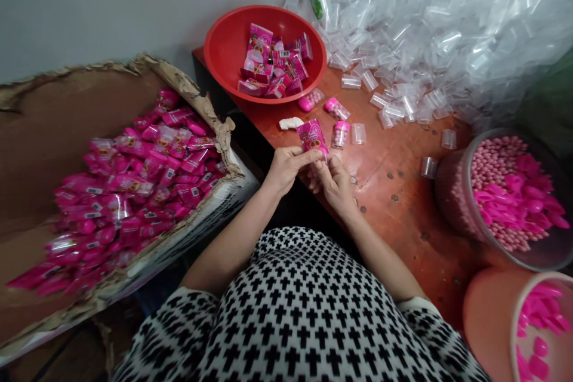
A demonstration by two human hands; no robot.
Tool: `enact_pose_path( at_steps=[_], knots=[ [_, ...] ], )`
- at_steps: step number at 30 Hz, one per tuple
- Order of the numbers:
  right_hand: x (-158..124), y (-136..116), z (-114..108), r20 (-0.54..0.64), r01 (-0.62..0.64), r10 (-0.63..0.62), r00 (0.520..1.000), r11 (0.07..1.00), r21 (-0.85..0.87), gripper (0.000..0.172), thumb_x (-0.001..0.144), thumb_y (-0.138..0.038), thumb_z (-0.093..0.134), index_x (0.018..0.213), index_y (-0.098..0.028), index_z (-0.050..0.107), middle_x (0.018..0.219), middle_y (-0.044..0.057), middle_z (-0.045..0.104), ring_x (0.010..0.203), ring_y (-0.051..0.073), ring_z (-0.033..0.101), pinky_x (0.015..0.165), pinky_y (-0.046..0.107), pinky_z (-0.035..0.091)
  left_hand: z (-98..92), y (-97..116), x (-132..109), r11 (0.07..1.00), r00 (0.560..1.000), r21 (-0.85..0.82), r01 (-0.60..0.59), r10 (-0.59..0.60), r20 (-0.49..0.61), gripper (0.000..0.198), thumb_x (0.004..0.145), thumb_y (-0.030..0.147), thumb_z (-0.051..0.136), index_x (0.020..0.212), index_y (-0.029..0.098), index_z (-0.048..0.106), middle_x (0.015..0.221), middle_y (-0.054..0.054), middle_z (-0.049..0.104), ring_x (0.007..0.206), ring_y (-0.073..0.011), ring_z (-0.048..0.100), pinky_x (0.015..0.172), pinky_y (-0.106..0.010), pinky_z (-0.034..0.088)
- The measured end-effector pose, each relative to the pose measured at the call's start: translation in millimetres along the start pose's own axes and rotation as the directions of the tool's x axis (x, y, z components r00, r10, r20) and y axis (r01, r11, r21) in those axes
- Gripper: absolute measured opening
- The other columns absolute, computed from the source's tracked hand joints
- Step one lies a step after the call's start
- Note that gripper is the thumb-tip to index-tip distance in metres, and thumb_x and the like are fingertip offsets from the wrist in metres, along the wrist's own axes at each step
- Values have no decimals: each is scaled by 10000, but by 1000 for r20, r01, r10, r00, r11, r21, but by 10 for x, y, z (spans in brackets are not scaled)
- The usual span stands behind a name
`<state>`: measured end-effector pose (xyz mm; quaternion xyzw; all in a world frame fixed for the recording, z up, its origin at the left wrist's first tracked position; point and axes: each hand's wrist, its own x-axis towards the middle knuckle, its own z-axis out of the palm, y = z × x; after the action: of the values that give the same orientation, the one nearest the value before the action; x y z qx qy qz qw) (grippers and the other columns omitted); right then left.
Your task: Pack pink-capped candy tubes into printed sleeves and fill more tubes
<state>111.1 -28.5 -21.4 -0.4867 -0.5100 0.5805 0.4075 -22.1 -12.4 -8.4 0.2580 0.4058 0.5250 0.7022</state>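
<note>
A small printed pink packet (314,137) is held upright between my two hands, over the near edge of the table. My left hand (289,168) is closed, its thumb pressed on the packet's lower left part. At the packet's bottom edge, my right hand (336,184) pinches with closed fingers; what lies under those fingertips is partly hidden. Just beyond the hands are a pink-capped tube of pink balls (341,134), another capped tube (336,108) lying tilted, and a third tube (310,99) beside the bowl. An uncapped clear tube (358,133) is close by.
Pink packets fill part of a torn cardboard box (226,155) at left. A red bowl (215,65) holds more packets. Clear tubes (403,30) are heaped at the back right. At right stand a tub (474,215) of pink balls and pink pieces, and an orange bucket (492,316).
</note>
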Motion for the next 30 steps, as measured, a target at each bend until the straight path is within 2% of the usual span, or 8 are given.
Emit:
enact_pose_path(
  at_steps=[5,10,16,21,23,26,28,30],
  knots=[
    [-4,25,21,35,-13,8,999,990,142,484,824,-673,709,958,-234,552,727,-50,675,513,91,625,447,203,510,16,-43,1,996,999,-90,9,-13,-43,472,512,444,981,564,100,663,500,-24,604,355,-124,526,311,-238,409],
    [-23,10,-46,104,-96,62,993,922,374,544,729,-557,860,1086,-247,590,888,-29,753,671,112,736,654,231,642,-11,-27,3,967,987,-256,-12,-30,-161,446,453,336,1013,624,85,687,648,-57,704,569,-125,661,546,-221,557],
    [59,-33,-25,23,-83,81,996,903,422,543,654,-520,918,899,-238,524,671,-54,731,549,118,715,537,184,605,115,-124,-111,959,994,-281,38,-64,-84,428,481,300,1008,568,83,650,571,-10,611,498,-71,535,459,-198,443],
    [157,-163,34,123,-109,67,990,919,378,605,582,-547,941,866,-233,508,606,-68,709,474,113,667,451,177,545,-13,58,-311,969,994,-239,-70,46,-103,416,531,374,998,682,108,716,707,-56,717,627,-140,662,613,-262,580],
    [189,-214,-11,166,-110,55,985,932,344,593,597,-584,921,848,-225,520,642,-42,729,490,116,672,445,182,531,-178,205,-400,941,943,-218,-257,195,-269,426,628,513,934,775,165,737,888,-67,781,831,-195,742,791,-311,624],
    [247,-250,-146,97,-56,29,995,953,297,536,666,-604,878,807,-215,537,654,-26,728,495,103,665,443,171,503,-437,336,-417,876,769,-28,-481,406,-494,598,835,793,591,987,238,756,1078,-62,788,1048,-213,740,933,-326,603],
    [286,-239,-237,14,-23,20,1000,964,266,509,699,-604,859,792,-212,549,635,-32,710,489,93,653,439,165,486,-536,283,-311,863,728,192,-468,500,-469,638,869,799,529,1121,254,743,1154,-75,775,1107,-224,728,983,-343,584],
    [306,-211,-298,-40,-13,24,999,972,237,510,699,-618,852,783,-213,553,620,-41,694,478,89,638,427,166,473,-541,129,-130,773,762,482,-412,583,-283,574,859,706,646,1191,246,735,1225,-87,754,1164,-251,707,1058,-401,546]
  ],
)
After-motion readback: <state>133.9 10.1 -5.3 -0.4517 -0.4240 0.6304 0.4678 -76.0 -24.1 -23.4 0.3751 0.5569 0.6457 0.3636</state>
